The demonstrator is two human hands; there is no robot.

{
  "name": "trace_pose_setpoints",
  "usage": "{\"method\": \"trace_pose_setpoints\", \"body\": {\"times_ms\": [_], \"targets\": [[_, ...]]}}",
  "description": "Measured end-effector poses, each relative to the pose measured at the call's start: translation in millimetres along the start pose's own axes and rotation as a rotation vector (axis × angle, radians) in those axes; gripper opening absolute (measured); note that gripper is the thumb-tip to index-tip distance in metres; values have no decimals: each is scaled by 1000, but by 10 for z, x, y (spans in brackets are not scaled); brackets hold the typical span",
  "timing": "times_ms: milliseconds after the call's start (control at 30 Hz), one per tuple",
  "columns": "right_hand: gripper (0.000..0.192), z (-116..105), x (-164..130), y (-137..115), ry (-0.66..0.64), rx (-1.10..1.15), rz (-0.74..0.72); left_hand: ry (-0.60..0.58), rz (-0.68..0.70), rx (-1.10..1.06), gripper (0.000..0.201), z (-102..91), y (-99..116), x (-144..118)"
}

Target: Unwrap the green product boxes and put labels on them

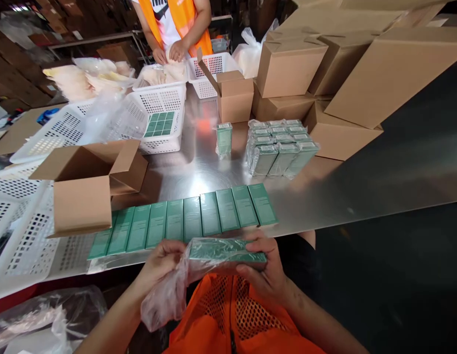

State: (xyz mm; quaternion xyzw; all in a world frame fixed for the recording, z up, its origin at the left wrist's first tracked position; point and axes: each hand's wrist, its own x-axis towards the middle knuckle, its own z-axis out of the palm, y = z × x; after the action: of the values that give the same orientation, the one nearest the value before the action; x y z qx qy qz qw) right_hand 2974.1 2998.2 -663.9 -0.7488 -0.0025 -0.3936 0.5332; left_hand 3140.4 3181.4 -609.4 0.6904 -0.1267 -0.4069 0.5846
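Note:
In front of my orange vest, my right hand (263,265) grips the right end of a green box (221,250), thumb below and fingers on top. Clear plastic film is around this box, and a loose tail of the plastic bag (165,300) hangs down at its left. My left hand (164,265) pinches the bag by the box's left end. Just beyond my hands, a row of several green boxes (193,216) lies side by side along the table's near edge. Farther back, one wrapped green box (224,140) stands upright beside a block of several wrapped boxes (282,147).
An open carton (82,201) stands left of the row, near white perforated baskets (162,142). A small open carton (235,101) and large cartons (290,69) occupy the metal table (324,196) at the back. Across it, a person in an orange vest (195,29) handles pale material.

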Motion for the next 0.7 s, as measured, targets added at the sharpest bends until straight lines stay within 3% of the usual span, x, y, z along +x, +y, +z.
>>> {"method": "trace_pose_setpoints", "body": {"times_ms": [200, 300, 467, 633, 700], "targets": [[32, 1, -14, -74, -121, 35, -14, -346, -134, 230, 22, -215, -1, -79], [32, -2, -34, -81, -138, 47, 11, -388, -161, 242, 19, -226, 7, -118], [28, 11, -72, -59, -42, -9, 84, -189, -38, 173, 26, -117, -49, -93], [28, 64, -123, -16, 36, -38, 163, 194, 352, 276, 30, -29, -85, -45], [29, 88, -137, -12, 56, -19, 169, 244, 323, 253, 31, 3, -92, -55]]}}
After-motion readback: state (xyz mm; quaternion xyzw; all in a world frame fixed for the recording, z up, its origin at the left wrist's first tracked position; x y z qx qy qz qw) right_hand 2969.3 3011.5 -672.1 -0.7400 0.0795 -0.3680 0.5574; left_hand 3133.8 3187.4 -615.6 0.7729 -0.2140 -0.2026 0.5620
